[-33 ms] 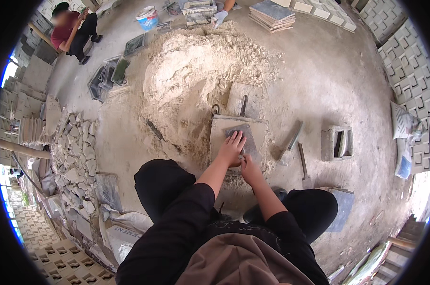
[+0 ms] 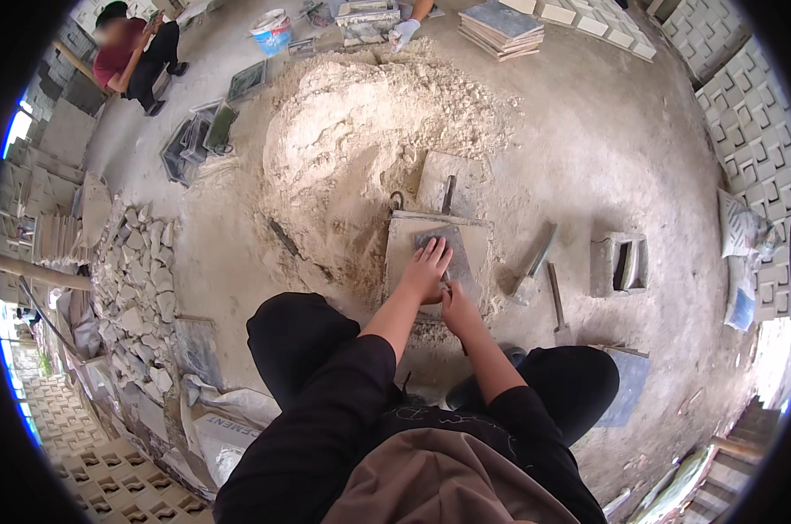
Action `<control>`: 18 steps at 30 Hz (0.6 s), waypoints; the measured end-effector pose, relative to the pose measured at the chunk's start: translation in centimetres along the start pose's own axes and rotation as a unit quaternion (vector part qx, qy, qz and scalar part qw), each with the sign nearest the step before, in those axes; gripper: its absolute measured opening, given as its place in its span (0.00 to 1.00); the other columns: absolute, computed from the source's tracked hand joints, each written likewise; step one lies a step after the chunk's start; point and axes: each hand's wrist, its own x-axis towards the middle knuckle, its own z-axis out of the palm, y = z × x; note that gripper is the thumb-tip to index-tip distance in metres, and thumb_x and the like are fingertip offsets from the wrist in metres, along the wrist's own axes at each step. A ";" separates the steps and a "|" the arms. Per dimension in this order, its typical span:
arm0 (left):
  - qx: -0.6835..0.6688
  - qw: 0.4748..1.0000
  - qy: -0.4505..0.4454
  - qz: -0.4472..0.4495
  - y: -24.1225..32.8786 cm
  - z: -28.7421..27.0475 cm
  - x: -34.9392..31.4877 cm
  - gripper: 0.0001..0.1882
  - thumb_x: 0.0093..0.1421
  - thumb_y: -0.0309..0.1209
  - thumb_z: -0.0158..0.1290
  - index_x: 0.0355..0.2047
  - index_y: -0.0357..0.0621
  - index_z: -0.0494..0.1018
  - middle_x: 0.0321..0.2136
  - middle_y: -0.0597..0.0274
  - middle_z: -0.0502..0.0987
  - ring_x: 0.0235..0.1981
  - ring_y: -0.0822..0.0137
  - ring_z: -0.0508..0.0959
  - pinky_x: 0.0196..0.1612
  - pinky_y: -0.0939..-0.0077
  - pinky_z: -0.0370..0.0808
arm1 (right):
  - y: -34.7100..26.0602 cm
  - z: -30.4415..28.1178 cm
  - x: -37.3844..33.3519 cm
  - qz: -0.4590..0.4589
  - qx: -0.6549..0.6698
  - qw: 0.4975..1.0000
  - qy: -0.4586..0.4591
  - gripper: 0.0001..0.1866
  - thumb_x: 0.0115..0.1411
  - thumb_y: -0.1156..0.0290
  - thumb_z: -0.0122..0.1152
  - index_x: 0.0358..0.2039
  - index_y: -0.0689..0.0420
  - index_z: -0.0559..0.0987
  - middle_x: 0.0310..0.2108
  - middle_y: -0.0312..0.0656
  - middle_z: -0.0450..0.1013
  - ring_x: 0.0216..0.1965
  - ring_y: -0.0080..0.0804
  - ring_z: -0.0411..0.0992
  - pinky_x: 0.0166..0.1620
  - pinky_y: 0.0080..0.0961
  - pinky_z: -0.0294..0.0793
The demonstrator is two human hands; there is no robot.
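Note:
Between my knees is a square mould [image 2: 402, 253], filled level with pale sandy material. A flat grey trowel [image 2: 462, 252] lies on its surface. My left hand [image 2: 427, 269] rests flat on the trowel's blade, fingers stretched out. My right hand [image 2: 458, 307] is closed round the trowel's handle at the near side; most of the handle is hidden by my fingers. Beyond the mould's far edge, a bar-like metal handle [image 2: 449, 194] stands out over a pale, dusty board [image 2: 432, 179].
A large heap of pale powder [image 2: 343, 113] lies ahead. To the right are a long-bladed tool [image 2: 537, 262], a small spade-like tool [image 2: 558, 306] and a hollow block [image 2: 621, 264]. Broken rubble [image 2: 138, 297] lies left. Across the heap a co-worker's gloved hand [image 2: 404, 33] shows; another person [image 2: 138, 57] squats far left.

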 end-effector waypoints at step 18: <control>-0.127 0.972 0.094 -0.174 -7.1 -1.2 3.0 0.26 0.56 0.34 0.41 0.57 0.48 0.55 0.60 0.59 0.52 0.61 0.56 0.51 0.60 0.64 0.51 | -6.1 -4.5 8.5 0.064 0.050 0.997 0.019 0.17 0.60 0.59 0.41 0.43 0.56 0.67 0.28 0.54 0.71 0.23 0.46 0.72 0.25 0.35 0.72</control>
